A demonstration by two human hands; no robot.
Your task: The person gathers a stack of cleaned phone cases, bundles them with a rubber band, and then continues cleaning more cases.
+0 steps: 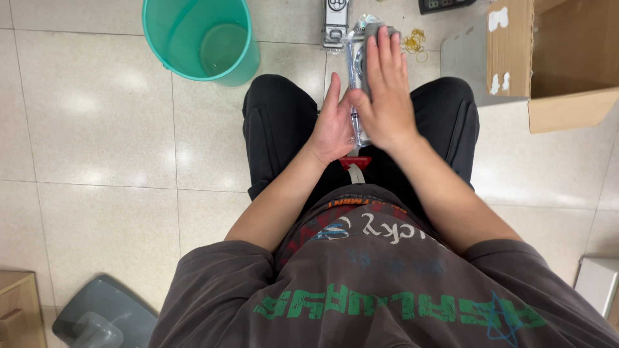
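Seen from above, a clear plastic packet (pixel 356 71) sits over the lap, pressed between the flat left hand (pixel 332 125) and right hand (pixel 385 87); both grips flat-fingered, near a green bucket (pixel 200 40).

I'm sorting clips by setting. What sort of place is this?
Likely a small packing or workshop area: tiled floor, an open cardboard box, loose rubber bands and a green bucket around a seated person pressing a clear-wrapped item between both hands.
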